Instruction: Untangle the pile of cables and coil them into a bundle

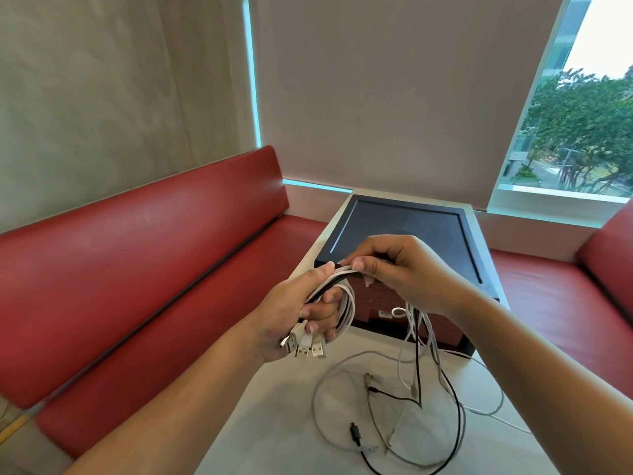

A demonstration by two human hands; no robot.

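Standing beside the bench (274, 423), I see the person holding both hands up over its near end. The left hand (301, 313) is closed around a coil (347, 305) of white and black cables, fingers curled through the loop, and a cluster of USB plugs (310, 347) sticks out of the fist at 6 o'clock. At 2 o'clock from it, touching the top of the coil, the right hand (394, 269) pinches the same strands between thumb and curled fingertips. From under that hand, the loose tails (417, 354) hang straight down toward 6 o'clock and spill into wide, slack loops on the bench surface, white, grey and black lines crossing one another, with a few small connectors lying among them. Behind the hands at 12 o'clock stands a dark box (404, 228) with a brick-patterned side. A red sofa (137, 262) runs along at 9 o'clock, and a window (582, 138) showing trees is at 2 o'clock.
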